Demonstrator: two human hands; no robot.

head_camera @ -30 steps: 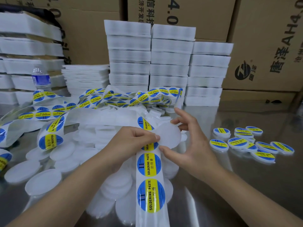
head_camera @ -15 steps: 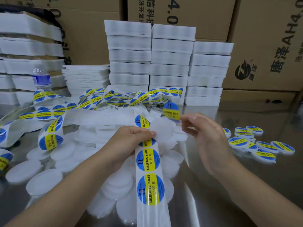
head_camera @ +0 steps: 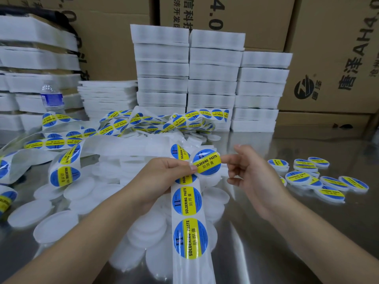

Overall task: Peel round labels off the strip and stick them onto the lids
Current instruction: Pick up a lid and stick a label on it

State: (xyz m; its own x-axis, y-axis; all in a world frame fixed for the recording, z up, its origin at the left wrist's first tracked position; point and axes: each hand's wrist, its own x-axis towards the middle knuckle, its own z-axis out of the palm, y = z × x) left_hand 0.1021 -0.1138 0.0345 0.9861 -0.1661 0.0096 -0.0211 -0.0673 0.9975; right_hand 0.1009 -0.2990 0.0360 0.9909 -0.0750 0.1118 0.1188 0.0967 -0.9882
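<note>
Where cardboard boxes (head_camera: pixel 332 48) back it, steel table (head_camera: pixel 287 253), scattered lids (head_camera: pixel 55 226)

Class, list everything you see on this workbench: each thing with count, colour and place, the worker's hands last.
label strip: count unclear, white with blue-yellow labels, centre and rear
peeled label: one, blue-yellow, between the hands
blank lids: many, white, centre-left
labelled lids: several, blue-yellow, right
foam stacks: several, white, rear
boxes: several, brown, behind
bottle: one, clear, rear left
table: one, steel, underneath
left hand: grips label strip
right hand: fingertip at peeled label
</note>
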